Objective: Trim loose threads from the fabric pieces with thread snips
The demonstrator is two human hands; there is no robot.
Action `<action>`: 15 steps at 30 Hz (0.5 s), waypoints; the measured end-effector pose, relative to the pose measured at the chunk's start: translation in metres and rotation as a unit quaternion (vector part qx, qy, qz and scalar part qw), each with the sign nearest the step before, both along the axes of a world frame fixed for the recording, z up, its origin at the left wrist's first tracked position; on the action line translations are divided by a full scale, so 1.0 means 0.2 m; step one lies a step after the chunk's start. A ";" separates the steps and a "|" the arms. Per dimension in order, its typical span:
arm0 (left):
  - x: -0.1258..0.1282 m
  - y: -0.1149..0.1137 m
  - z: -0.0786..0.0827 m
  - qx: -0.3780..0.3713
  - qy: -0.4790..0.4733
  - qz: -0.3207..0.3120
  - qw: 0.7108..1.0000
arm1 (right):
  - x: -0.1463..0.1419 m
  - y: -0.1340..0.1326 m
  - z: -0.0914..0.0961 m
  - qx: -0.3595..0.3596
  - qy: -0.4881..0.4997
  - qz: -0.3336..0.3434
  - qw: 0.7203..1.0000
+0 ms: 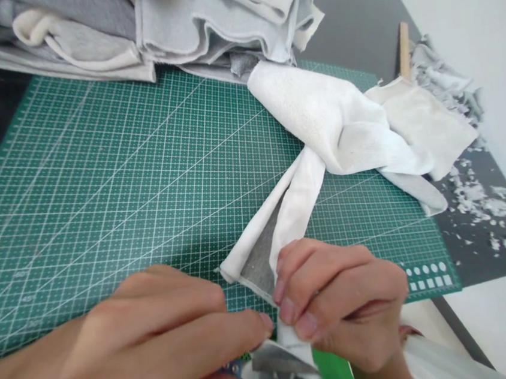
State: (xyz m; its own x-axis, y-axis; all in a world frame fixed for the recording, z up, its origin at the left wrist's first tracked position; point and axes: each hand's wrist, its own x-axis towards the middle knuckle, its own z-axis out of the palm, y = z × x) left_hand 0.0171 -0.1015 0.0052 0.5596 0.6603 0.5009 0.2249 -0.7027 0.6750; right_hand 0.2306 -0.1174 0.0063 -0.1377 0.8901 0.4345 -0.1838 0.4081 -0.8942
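Observation:
A long white fabric strip with a grey inner face lies folded on a green cutting mat. It runs up into a loose white fleece bundle. My right hand pinches the strip's near end between fingers and thumb. My left hand lies across the bottom of the view, its fingertips touching the fabric. Under them shows a pair of scissors with metal blades and what seems a green handle. The hand hides most of the scissors.
A stack of grey and cream fabric pieces overhangs the mat's far edge. Fabric scraps are scattered on a dark tabletop to the right. A wooden stick stands by a ragged grey cloth.

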 end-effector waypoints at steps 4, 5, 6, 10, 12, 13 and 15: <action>0.01 -0.02 0.02 -0.064 -0.006 -0.016 0.998 | 0.00 0.00 -0.01 0.006 0.007 0.005 1.000; 0.01 -0.02 0.03 -0.092 -0.006 -0.017 0.996 | 0.00 0.00 -0.01 0.008 0.009 0.005 1.000; 0.01 -0.02 0.03 -0.108 -0.006 -0.021 0.994 | 0.00 0.00 -0.01 0.010 0.011 0.006 1.000; 0.00 -0.01 0.03 -0.105 -0.008 -0.014 0.994 | 0.00 0.00 -0.01 0.009 0.017 0.009 1.000; 0.00 0.00 0.03 -0.111 -0.011 -0.039 0.993 | 0.00 0.00 -0.01 0.006 0.014 0.010 1.000; 0.00 0.01 0.03 -0.121 -0.013 -0.055 0.991 | 0.01 0.00 -0.01 0.006 0.014 0.010 1.000; 0.00 0.01 0.03 -0.144 -0.026 -0.069 0.987 | 0.01 0.00 -0.01 0.007 0.016 0.007 1.000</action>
State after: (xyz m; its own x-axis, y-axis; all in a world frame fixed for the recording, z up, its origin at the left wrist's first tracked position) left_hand 0.0176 -0.0992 0.0104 0.6322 0.6992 0.3340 0.1011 -0.5018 0.8590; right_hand 0.2318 -0.1181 0.0038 -0.1350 0.8822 0.4510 -0.2183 0.4175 -0.8820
